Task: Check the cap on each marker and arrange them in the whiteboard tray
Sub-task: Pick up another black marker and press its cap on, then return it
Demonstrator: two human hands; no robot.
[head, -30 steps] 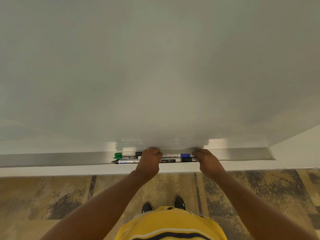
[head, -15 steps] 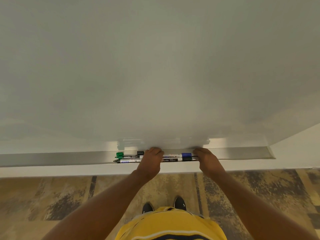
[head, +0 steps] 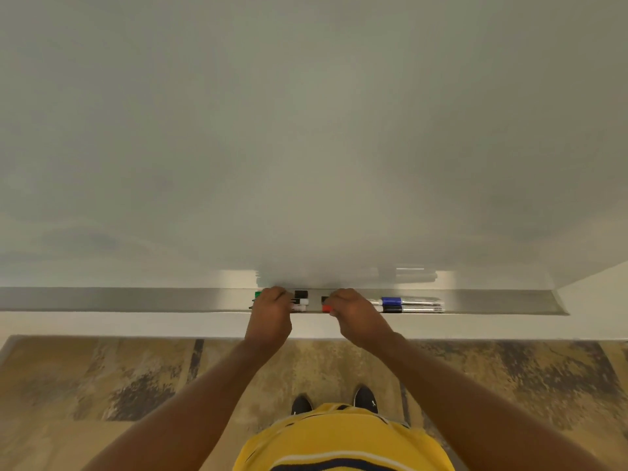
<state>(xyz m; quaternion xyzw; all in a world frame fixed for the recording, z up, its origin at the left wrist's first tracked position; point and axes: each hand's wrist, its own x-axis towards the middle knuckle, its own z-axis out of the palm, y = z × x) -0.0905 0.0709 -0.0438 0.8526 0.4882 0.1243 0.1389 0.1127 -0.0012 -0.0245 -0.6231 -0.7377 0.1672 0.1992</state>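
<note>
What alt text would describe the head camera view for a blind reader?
Both hands, left hand and right hand, handle markers in a metal whiteboard tray. A red cap shows at the right hand; a blue-capped marker lies further right.

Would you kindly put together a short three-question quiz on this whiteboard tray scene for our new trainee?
1. True or false: the blue-capped marker lies in the tray to the right of the right hand.
2. Which cap colour peeks out at the left edge of the left hand? A) yellow B) green C) orange
3. Fill in: the cap showing at the fingertips of the right hand is ____.

Key:
1. True; it lies beside a black-capped marker, clear of both hands.
2. B, the green cap.
3. Red, the red cap.
</note>
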